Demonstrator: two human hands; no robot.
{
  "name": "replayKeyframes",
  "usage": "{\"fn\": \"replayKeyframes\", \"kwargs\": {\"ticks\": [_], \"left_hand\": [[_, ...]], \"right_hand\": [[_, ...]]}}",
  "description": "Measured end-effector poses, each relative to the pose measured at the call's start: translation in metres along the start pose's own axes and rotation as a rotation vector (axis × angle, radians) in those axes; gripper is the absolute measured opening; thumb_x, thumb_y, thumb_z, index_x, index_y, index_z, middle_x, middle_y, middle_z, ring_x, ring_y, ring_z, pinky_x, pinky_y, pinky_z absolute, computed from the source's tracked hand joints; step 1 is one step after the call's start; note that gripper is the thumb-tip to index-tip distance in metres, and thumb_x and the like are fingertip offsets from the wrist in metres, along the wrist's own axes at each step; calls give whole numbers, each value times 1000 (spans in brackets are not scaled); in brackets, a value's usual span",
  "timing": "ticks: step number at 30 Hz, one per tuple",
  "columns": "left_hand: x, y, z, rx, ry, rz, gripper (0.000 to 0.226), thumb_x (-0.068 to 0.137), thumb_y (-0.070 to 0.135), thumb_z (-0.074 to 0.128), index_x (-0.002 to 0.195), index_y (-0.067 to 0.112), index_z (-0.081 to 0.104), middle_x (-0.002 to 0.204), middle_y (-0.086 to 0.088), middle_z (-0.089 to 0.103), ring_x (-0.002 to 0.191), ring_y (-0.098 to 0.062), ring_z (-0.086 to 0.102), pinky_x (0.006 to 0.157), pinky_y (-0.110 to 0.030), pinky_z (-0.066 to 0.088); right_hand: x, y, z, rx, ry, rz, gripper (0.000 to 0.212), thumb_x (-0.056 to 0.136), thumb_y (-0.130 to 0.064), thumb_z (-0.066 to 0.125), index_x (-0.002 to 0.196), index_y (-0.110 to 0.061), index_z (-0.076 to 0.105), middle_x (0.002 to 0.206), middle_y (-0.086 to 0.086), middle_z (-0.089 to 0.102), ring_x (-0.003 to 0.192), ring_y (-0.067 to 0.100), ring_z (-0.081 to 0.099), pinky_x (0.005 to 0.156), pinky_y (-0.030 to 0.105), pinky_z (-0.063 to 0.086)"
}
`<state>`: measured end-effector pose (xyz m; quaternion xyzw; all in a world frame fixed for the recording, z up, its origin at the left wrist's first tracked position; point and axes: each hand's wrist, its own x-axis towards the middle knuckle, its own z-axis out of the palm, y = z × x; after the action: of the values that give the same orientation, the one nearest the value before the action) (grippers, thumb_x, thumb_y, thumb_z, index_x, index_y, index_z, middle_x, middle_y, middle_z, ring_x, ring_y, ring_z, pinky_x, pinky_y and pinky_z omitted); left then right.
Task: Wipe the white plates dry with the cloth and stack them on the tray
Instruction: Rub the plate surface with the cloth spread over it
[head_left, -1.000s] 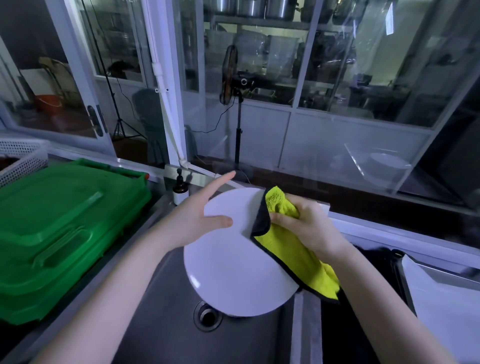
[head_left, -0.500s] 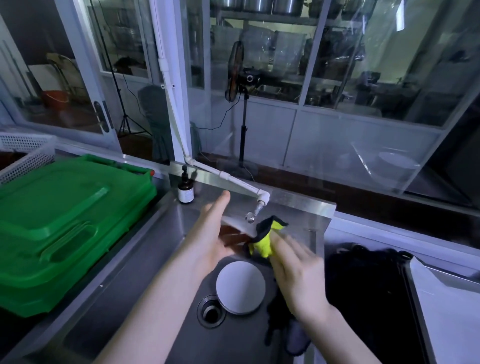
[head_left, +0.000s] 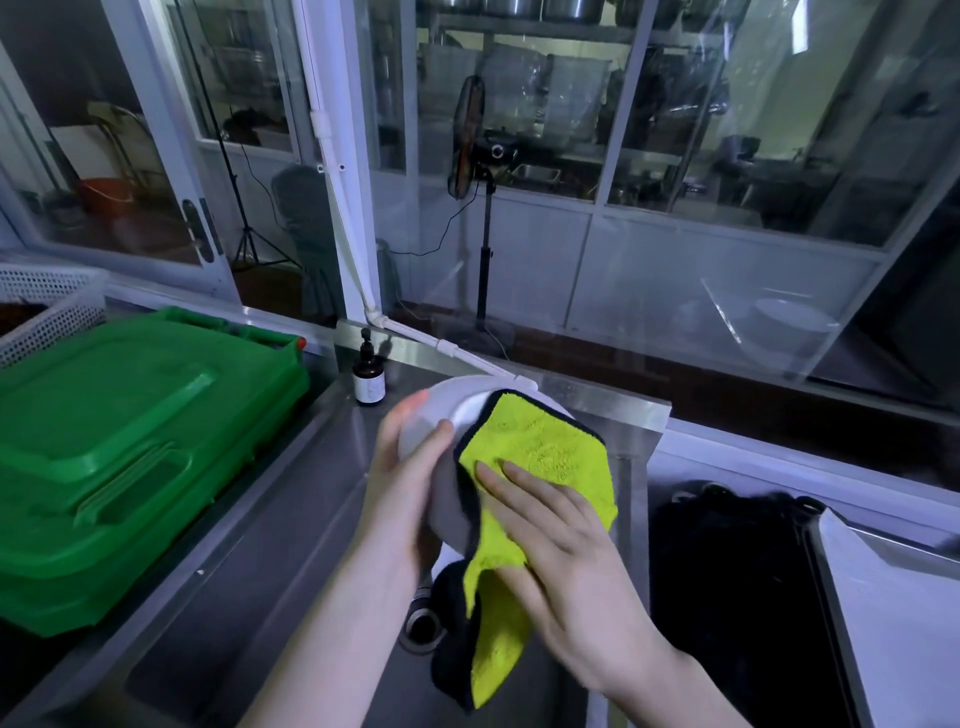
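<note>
A white plate (head_left: 453, 411) is held tilted over the steel sink (head_left: 270, 597), and I see only this one plate. My left hand (head_left: 400, 499) grips its left edge, thumb on the face. A yellow cloth with black trim (head_left: 540, 447) is spread over most of the plate and hangs down toward the drain (head_left: 423, 621). My right hand (head_left: 566, 566) presses flat on the cloth, fingers extended. The pale metal tray (head_left: 893, 623) lies at the right edge, partly cut off by the frame.
A green lidded crate (head_left: 119, 452) fills the counter on the left, with a white mesh basket (head_left: 47, 306) behind it. A brown pump bottle (head_left: 369, 376) stands at the sink's back edge beside the white tap pipe (head_left: 447, 349). A dark mat (head_left: 727, 571) lies right of the sink.
Half a second ago a plate lay in the sink and the cloth was bunched between my hands. Now my left hand holds a plate up and the cloth lies spread across it.
</note>
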<state>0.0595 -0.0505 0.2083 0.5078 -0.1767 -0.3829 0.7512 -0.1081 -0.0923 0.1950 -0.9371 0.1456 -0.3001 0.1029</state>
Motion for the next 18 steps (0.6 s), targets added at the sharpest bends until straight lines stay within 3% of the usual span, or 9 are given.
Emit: {"fn": "replayKeyframes", "kwargs": {"ticks": [1,4,6,9,14,18], "left_hand": [[-2,-2,2,-17,-32,34,33,86,23,76,112,44,69,118,-3,75,105,-20,72,86,-36,59],[-6,-1,6,-62,-48,99,34,91,13,70,106,44,73,99,-1,77,92,-22,70,72,-32,56],[-6,3,6,-52,-54,148,37,96,11,62,107,45,72,114,4,74,107,-18,68,79,-26,56],[-7,16,-2,-87,-25,163,35,83,24,66,110,47,69,127,5,69,114,-16,68,87,-33,58],[-8,19,-2,-79,-40,218,37,97,13,61,114,45,69,111,17,75,102,-6,71,72,-19,57],[-15,12,9,-83,-93,198,33,102,9,56,118,36,68,121,2,75,114,-16,70,89,-28,57]], "right_hand": [[8,-1,0,-27,-39,17,49,104,-42,32,149,-24,40,160,-10,28,148,14,24,115,39,28],[33,3,-6,-17,-64,135,54,101,-45,28,152,-29,30,160,-16,21,150,6,13,121,40,16],[47,13,-12,22,-29,225,52,102,-41,30,153,-28,28,160,-17,18,150,2,7,123,40,11],[46,24,-19,80,50,324,50,105,-29,38,152,-31,21,161,-17,16,151,5,3,123,44,11],[17,-4,-7,57,-60,44,57,98,-29,38,154,-22,28,163,-9,21,151,14,12,122,45,12],[46,-3,-10,-15,-61,63,54,100,-34,33,154,-24,28,162,-12,18,150,4,9,123,39,11]]}}
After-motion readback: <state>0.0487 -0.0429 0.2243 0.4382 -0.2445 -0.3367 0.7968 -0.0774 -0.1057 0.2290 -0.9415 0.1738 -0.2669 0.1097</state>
